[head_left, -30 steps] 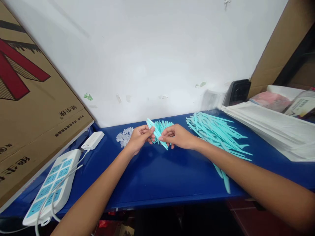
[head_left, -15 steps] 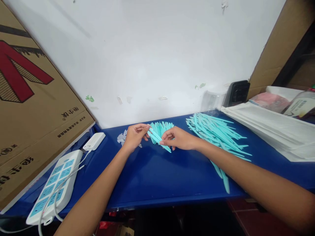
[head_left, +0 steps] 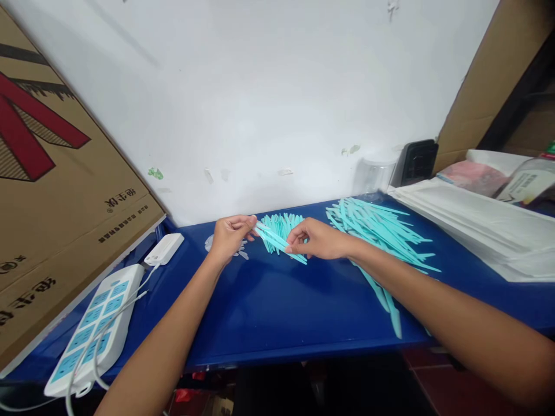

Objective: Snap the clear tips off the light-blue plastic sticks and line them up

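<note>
My left hand (head_left: 229,236) is closed in a pinch on the upper left end of a slim turquoise eyebrow razor (head_left: 274,237). Nearer its lower right end, the fingers of my right hand (head_left: 316,238) pinch the same piece, which slants across between both hands above the table. Whether a second razor lies along it I cannot tell. Just behind is a row of turquoise razors (head_left: 281,222) lying side by side. Small translucent blade covers (head_left: 243,254) lie on the table, partly hidden by my left hand. Past my right forearm spreads a loose pile of razors (head_left: 368,222).
The blue table (head_left: 269,312) meets a white wall. To the left are a power strip (head_left: 95,329) with cables, a white adapter (head_left: 163,249) and a large cardboard box (head_left: 78,202). White flat packages (head_left: 468,231), a clear cup (head_left: 377,176) and a black object (head_left: 419,164) stand right.
The razor between my hands has tilted flatter, and its lower end has shifted slightly right. My left hand has moved a little left, uncovering more of the translucent blade covers.
</note>
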### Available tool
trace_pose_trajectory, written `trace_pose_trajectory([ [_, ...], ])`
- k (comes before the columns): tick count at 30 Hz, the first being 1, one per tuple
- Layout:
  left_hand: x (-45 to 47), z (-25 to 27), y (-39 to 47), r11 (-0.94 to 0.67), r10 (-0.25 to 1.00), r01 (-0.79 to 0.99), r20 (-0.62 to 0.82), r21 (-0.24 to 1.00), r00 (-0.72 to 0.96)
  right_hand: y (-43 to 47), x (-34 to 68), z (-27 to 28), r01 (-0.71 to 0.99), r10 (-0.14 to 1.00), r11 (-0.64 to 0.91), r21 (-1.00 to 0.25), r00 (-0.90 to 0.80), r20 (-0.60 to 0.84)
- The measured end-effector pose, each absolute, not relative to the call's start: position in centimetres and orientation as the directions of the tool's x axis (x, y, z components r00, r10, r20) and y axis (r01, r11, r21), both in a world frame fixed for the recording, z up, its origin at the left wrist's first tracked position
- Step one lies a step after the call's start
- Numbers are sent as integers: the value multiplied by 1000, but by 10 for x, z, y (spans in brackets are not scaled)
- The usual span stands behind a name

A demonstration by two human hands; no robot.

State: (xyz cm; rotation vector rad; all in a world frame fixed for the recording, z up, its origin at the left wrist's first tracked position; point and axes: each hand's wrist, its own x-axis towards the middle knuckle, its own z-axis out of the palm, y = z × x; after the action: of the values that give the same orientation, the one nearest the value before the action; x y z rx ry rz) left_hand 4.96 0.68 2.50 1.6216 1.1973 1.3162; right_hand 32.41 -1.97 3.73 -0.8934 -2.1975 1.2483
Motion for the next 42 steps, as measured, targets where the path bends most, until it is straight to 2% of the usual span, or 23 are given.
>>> trace_pose_trajectory([
  [3,27,33,16,-346,918,205,376,916,-131,-18,330,39,341,725,375,-862,-688,43],
  [5,10,37,23,-341,885,212,389,916,-257,-15,332,39,373,800,307,-876,-599,25],
  [7,0,36,28,-314,861,279,396,907,-320,-10,334,39,414,899,205,-887,-439,2],
  [10,1,31,28,-265,859,473,428,840,-279,-1,337,37,476,975,67,-877,-219,-44],
  [14,15,25,21,-255,852,769,513,586,-108,8,341,30,506,991,-18,-862,-105,-82],
  [17,20,25,16,-261,846,866,533,427,-7,9,339,24,495,987,-43,-868,-112,-113],
  [22,20,26,14,-257,845,919,531,300,63,6,332,16,472,976,-53,-880,-161,-145],
  [28,20,27,14,-247,859,939,503,240,97,6,331,12,431,967,-20,-902,-221,-127],
  [31,20,27,13,-247,859,944,500,221,108,5,330,14,467,968,-10,-884,-217,-125],
  [36,16,27,14,-241,864,955,488,176,128,3,331,18,627,975,64,-776,-206,-87],
  [42,13,28,15,-230,875,965,460,128,148,9,343,25,831,983,173,-529,-178,41],
])
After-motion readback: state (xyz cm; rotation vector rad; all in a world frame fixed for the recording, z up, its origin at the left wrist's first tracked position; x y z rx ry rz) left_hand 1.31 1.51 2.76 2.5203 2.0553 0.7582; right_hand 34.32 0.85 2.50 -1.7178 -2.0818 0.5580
